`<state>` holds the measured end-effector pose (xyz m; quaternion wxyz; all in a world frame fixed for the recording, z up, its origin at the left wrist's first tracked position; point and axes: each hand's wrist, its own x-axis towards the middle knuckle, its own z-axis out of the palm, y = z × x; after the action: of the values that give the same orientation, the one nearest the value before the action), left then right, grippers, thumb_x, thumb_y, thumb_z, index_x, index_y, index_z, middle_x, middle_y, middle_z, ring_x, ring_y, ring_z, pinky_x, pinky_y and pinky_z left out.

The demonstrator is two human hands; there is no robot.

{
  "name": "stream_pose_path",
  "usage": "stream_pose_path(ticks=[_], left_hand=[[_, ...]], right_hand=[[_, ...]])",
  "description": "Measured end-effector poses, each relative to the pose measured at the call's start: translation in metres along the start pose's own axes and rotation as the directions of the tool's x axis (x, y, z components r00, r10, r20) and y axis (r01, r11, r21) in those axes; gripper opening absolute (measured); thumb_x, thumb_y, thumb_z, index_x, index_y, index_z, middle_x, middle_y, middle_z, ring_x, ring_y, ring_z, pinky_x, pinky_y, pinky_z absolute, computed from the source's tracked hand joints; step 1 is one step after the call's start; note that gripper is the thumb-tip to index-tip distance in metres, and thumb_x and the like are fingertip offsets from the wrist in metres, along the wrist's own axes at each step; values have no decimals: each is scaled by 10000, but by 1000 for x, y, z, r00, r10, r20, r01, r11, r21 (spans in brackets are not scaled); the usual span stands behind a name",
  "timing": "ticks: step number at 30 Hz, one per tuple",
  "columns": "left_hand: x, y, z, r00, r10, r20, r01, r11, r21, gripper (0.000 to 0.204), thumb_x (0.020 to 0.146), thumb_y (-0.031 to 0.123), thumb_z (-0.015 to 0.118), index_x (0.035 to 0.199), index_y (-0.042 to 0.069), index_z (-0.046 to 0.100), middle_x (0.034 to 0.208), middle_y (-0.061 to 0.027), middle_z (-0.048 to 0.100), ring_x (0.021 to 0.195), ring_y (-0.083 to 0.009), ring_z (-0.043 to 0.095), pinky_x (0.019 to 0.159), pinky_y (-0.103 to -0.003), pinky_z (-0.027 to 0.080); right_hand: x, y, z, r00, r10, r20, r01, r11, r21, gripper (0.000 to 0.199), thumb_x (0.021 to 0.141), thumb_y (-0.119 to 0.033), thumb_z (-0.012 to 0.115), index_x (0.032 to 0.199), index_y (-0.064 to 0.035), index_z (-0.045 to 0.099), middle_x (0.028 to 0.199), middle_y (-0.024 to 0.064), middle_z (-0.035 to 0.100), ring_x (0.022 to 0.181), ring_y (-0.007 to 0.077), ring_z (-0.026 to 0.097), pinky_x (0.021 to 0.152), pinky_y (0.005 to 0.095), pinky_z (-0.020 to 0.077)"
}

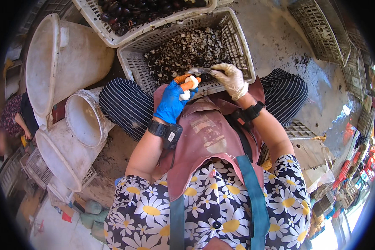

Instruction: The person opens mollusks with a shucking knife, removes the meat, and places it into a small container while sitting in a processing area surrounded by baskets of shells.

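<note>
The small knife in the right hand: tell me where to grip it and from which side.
Grip the small knife by its handle end, where the pale-gloved right hand already closes on it, coming from the right. The thin blade points left toward the shellfish piece in the blue-gloved left hand, so that end is likely best kept clear.
</note>
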<state>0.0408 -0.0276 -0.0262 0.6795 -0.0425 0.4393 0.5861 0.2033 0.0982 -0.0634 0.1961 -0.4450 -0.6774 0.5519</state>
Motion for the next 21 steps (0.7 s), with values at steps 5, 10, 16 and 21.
stream_pose_path(ticks=[5,10,16,21], left_hand=[[0,-2,-3,998,-17,60,32,967,-252,350,829,27,549,1176,28,504,1140,-156,555,899,-164,566,721,-238,480],[-3,6,1,999,-30,36,34,991,-132,343,832,29,540,1172,18,498,1141,-166,551,942,-199,573,738,-239,486],[-4,4,-1,999,0,46,-1,1000,18,324,809,30,571,1125,8,505,1127,-192,549,882,-207,587,769,-270,506],[1,6,-2,1000,-22,-17,22,1000,-3,381,801,29,587,1173,48,508,1118,-151,566,856,-144,570,675,-218,481]], right_hand=[[-12,-6,5,993,-109,44,99,978,183,175,770,-94,674,913,1,641,806,57,636,695,107,570,642,231,466],[-1,10,-8,988,150,46,-157,941,300,169,789,-89,656,919,16,633,792,45,621,697,87,553,639,226,455],[-8,-10,-1,990,81,113,-106,966,237,181,780,-124,671,906,3,643,812,62,631,744,97,570,682,229,464],[-11,-22,1,996,-37,77,11,947,322,199,772,-129,682,918,-1,643,816,40,623,745,96,569,673,233,465]])
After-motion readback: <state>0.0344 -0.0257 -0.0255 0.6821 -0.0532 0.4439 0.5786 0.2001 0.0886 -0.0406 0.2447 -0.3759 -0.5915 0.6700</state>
